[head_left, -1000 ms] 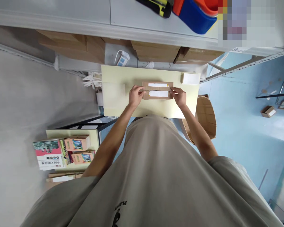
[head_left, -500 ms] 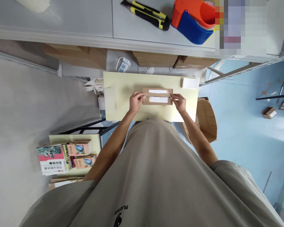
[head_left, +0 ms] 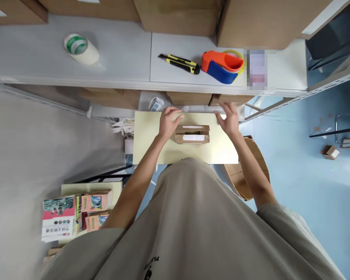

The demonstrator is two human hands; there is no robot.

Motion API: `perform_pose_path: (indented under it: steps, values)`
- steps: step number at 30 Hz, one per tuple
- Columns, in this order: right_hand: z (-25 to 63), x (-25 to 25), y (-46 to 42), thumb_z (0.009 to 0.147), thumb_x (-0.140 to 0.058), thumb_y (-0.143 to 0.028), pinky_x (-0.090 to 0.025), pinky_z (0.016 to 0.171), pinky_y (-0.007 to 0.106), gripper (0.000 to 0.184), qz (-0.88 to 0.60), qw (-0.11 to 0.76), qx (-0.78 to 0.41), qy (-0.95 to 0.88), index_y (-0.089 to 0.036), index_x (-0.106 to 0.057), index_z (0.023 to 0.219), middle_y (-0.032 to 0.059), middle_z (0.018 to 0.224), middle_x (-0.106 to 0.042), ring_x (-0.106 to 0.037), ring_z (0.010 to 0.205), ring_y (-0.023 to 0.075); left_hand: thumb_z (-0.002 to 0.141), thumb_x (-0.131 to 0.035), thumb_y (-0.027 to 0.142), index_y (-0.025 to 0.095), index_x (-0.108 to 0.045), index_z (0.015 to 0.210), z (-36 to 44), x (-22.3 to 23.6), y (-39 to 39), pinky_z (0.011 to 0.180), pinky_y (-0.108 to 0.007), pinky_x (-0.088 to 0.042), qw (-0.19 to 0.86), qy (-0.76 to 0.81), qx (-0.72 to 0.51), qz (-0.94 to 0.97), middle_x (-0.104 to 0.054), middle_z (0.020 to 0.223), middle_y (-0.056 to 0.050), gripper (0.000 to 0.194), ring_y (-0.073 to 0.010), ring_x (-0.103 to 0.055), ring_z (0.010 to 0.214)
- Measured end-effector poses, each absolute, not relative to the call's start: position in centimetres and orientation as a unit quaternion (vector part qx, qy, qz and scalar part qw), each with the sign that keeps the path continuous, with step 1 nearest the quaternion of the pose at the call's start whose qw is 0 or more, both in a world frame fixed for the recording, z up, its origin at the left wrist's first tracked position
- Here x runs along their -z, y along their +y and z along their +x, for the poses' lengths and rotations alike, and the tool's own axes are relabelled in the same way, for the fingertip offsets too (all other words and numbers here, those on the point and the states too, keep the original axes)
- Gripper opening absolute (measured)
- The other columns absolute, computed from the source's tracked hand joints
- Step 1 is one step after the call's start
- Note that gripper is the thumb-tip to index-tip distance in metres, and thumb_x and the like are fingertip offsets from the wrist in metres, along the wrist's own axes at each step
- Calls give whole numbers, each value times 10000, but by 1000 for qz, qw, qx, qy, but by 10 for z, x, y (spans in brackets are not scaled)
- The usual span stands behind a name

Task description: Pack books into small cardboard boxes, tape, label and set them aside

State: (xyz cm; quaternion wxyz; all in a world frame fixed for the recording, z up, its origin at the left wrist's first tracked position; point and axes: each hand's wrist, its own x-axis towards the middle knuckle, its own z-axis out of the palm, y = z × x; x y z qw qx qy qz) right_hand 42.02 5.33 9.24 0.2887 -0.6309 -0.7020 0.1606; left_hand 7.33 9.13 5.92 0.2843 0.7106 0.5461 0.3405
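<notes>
A small cardboard box [head_left: 192, 139] rests on the pale yellow board [head_left: 151, 153] in front of my body. Its two top flaps stand partly raised with a gap between them, and each bears a white label strip. My left hand [head_left: 168, 123] hovers at the box's left end, fingers apart, holding nothing. Over on the right, my right hand [head_left: 229, 119] is lifted off the box with its fingers spread and slightly blurred. The white block seen earlier near the board's right corner is mostly hidden behind that hand.
On the grey shelf ahead lie a utility knife [head_left: 180, 63], an orange and blue tape dispenser [head_left: 223, 67] and a tape roll [head_left: 83, 49]. Large cardboard boxes [head_left: 180, 17] stand behind them. An open carton [head_left: 247, 171] is at the right; books [head_left: 58, 217] are stacked lower left.
Both hands have let go of the box and risen away from its ends. The flaps, pressed flat before, have sprung up. My view has tilted upward, showing more of the shelf.
</notes>
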Motion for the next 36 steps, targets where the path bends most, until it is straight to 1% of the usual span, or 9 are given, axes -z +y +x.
perform_pose_path:
  steps: [4, 9, 14, 17, 20, 24, 27, 29, 36]
  values:
    - [425, -146, 142, 1195, -483, -737, -415, 1363, 879, 722, -614, 309, -68, -723, -226, -573, 1697, 229, 1699, -595, -527, 1638, 523, 1150, -768, 530, 304, -855, 1300, 118, -123, 143, 1261, -536, -602, 253, 471, -406, 741, -758, 1291, -101, 285, -322, -736, 1320]
    - [427, -150, 225, 1179, -533, -743, -386, 1390, 854, 708, -603, 282, -57, -744, -153, -615, 1563, 283, 1548, -681, -572, 1591, 525, 1193, -689, 603, 285, -834, 1321, 166, -174, 167, 1182, -496, -652, 248, 404, -464, 748, -795, 1289, -87, 372, -300, -776, 1276]
    - [428, -133, 250, 1184, -534, -745, -381, 1364, 885, 717, -621, 259, -70, -736, -101, -663, 1470, 315, 1479, -720, -639, 1532, 540, 1202, -700, 559, 262, -802, 1403, 185, -173, 150, 1072, -446, -676, 304, 403, -489, 711, -827, 1149, -58, 373, -267, -828, 1166]
    - [424, -136, 229, 1183, -536, -752, -416, 1343, 872, 711, -647, 249, -67, -718, -112, -657, 1468, 316, 1484, -728, -672, 1503, 541, 1198, -699, 523, 265, -792, 1440, 177, -153, 129, 999, -385, -677, 355, 417, -488, 680, -850, 1091, -50, 365, -238, -844, 1067]
    - [414, -144, 175, 1205, -493, -755, -483, 1321, 798, 732, -658, 276, -72, -697, -110, -605, 1530, 319, 1473, -735, -700, 1482, 510, 1215, -592, 442, 264, -779, 1469, 159, -130, 95, 993, -374, -685, 395, 421, -470, 668, -879, 1238, -90, 363, -224, -847, 1052]
    - [383, -150, 73, 1151, -514, -873, -678, 1133, 634, 753, -644, 360, -225, -636, -236, -607, 1541, 188, 1336, -798, -795, 1271, 397, 1182, -594, 404, 262, -770, 1420, 141, -113, 32, 1066, -411, -700, 436, 423, -469, 641, -831, 1437, -135, 328, -241, -849, 1184]
    - [350, -147, 7, 1047, -665, -929, -717, 1063, 552, 706, -593, 410, -415, -555, -274, -707, 1308, 121, 1194, -832, -805, 1118, 342, 1135, -737, 480, 259, -771, 1336, 134, -112, -11, 1066, -409, -710, 455, 427, -488, 610, -841, 1348, -123, 301, -237, -852, 1138]
    - [328, -142, -22, 971, -750, -950, -713, 1070, 537, 715, -576, 420, -480, -512, -279, -720, 1218, 97, 1150, -839, -792, 1087, 326, 1100, -807, 532, 259, -774, 1281, 127, -112, -31, 1048, -411, -719, 463, 434, -487, 600, -849, 1265, -106, 330, -238, -855, 1095]
    - [278, -131, -58, 969, -736, -953, -703, 1062, 534, 696, -573, 399, -510, -503, -306, -711, 1223, 78, 1133, -813, -776, 1112, 326, 1104, -817, 558, 291, -804, 1131, 89, -113, -69, 975, -405, -733, 463, 479, -478, 572, -861, 1135, -55, 269, -228, -854, 986]
